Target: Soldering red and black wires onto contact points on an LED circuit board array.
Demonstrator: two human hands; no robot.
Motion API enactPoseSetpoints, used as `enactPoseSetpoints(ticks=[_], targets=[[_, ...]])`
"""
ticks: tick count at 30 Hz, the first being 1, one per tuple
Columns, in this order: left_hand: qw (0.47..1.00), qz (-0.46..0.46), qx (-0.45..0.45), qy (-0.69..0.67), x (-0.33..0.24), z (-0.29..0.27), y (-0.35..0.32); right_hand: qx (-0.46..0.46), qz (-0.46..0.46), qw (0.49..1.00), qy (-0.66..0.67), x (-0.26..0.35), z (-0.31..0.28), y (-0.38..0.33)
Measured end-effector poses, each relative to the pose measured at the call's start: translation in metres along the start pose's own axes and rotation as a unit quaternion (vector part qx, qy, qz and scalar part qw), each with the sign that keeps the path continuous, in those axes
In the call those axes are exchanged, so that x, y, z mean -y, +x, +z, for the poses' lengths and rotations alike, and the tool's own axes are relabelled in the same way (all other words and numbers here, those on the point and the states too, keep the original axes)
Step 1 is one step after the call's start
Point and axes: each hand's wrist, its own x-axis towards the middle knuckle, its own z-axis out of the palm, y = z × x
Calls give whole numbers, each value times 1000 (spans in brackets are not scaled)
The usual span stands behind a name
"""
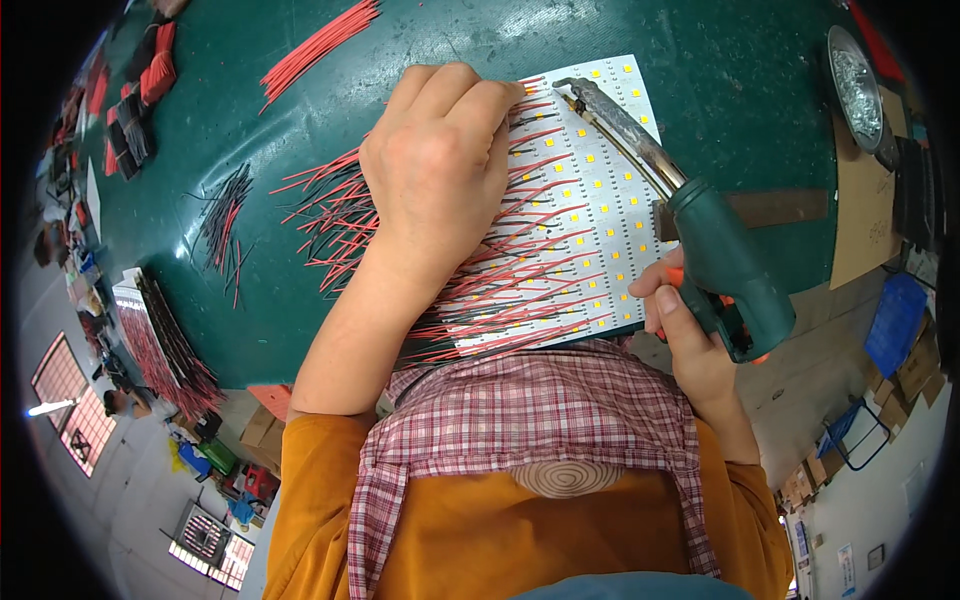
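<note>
A white LED board (622, 110) with rows of small yellow LEDs lies on the green table, many thin red and black wires (530, 262) fanning leftward across it. Over its far left part, my left hand (440, 150) is closed, thumb and forefinger pinching a red wire (533, 80) near the far edge. My right hand (695, 345) is wrapped around the handle of a dark green soldering gun (735, 265). The gun's tip (562, 85) reaches over the far part of the board, just right of the pinched wire. Whether the tip touches the board, I cannot tell.
Red wires (320, 45) lie in a bundle at the far left; a loose black-and-red pile (225, 215) sits nearer. Another wired board (165, 340) rests at the left table edge. A metal dish (856, 85) stands far right, by cardboard (865, 215). A flat bar (775, 207) lies beside the board.
</note>
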Motion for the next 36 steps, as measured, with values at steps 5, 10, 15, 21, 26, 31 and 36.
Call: enactPoseSetpoints(ticks=[5,10,15,21,26,31,36], targets=[[998,-6,-59,24,24,-15,15,-8,-12,1000,-2,2,-1,-2],[993,-42,-66,94,52,-43,51,-31,6,999,21,3,0,-1],[997,-61,0,-43,22,-30,68,-41,-35,999,-1,0,-2,-4],[997,17,44,-55,-4,0,44,-86,-43,995,-6,-4,-5,-5],[997,54,40,-27,-6,13,14,-40,-25,999,-2,-4,-5,-2],[999,43,23,6,-5,17,5,-45,-32,998,-14,-5,0,1],[997,59,29,31,-5,17,3,-34,-28,998,-35,-5,0,1]])
